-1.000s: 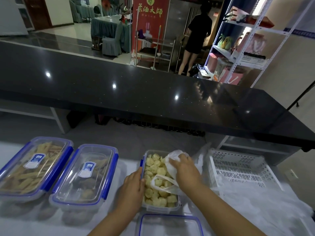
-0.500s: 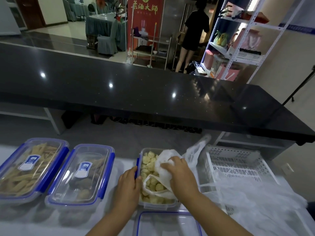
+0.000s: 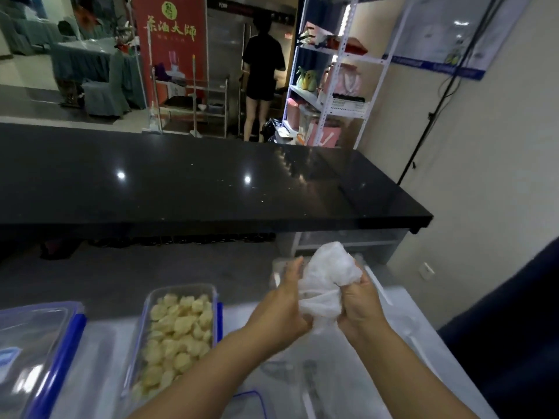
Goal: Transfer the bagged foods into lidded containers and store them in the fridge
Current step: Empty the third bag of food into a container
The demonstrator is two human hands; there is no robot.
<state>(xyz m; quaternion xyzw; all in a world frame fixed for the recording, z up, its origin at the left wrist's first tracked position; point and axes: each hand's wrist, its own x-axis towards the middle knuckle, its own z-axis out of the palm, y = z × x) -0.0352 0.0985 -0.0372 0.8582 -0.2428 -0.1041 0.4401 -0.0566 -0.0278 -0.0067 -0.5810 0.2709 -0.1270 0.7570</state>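
Grip: both hands are clutching a crumpled white plastic bag point(image 3: 328, 278) in the air — left hand point(image 3: 282, 303) curling round its left side, right hand point(image 3: 360, 306) squeezing its lower right part.
Bag position: it is hanging right of the open clear plastic container point(image 3: 178, 334), apart from it.
Container: it is holding pale yellow food chunks point(image 3: 177, 331) — no lid on.
Left edge: a clear lidded container with blue clips point(image 3: 39, 355) is sitting beside it.
Near edge: a blue-rimmed clear lid point(image 3: 251, 403) is lying on the white table point(image 3: 393, 343).
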